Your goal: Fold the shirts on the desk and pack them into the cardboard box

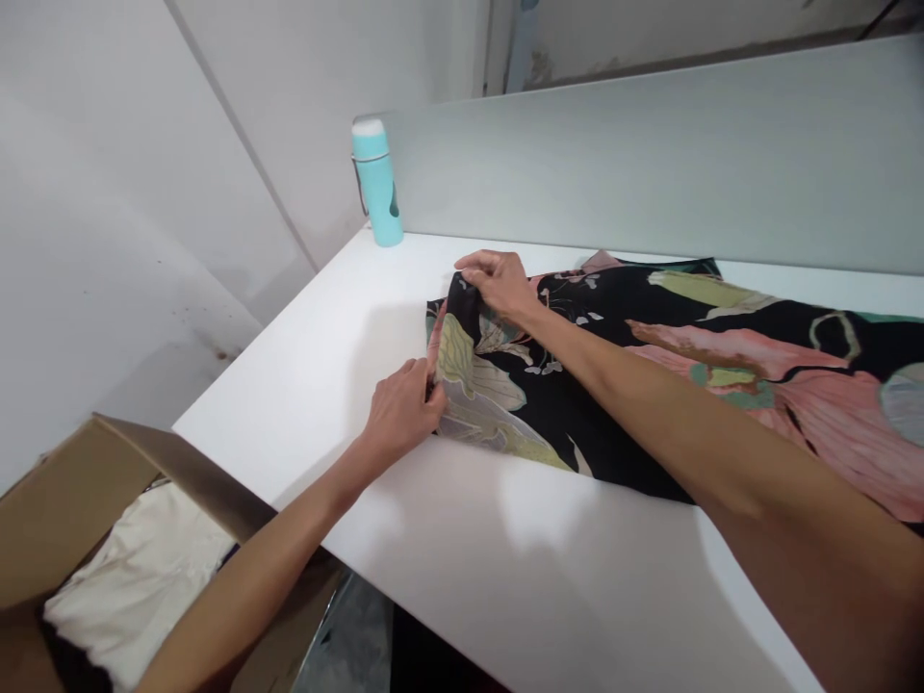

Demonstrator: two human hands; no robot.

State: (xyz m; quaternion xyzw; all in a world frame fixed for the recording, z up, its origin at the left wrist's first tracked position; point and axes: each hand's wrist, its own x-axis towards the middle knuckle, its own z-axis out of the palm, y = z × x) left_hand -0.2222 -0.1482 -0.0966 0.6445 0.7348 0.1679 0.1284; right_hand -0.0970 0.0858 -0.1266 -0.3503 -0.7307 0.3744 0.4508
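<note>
A black garment with large pink, green and cream flowers [577, 414] lies stretched along the white table, running off the right side of the view. Its kind I cannot make out. My left hand [405, 409] pinches the garment's left end at the near corner. Farther back, my right hand [500, 281] grips the same end near its far corner, thumb and fingers closed on the cloth. Between the two hands the edge is lifted a little off the table. My right forearm crosses over the middle of the garment.
A turquoise bottle with a white cap [376, 183] stands at the table's back left corner. Behind the white table [289, 366] runs a pale grey partition [650, 173]. At lower left, below table height, an open cardboard box [79, 491] holds white cloth [155, 568].
</note>
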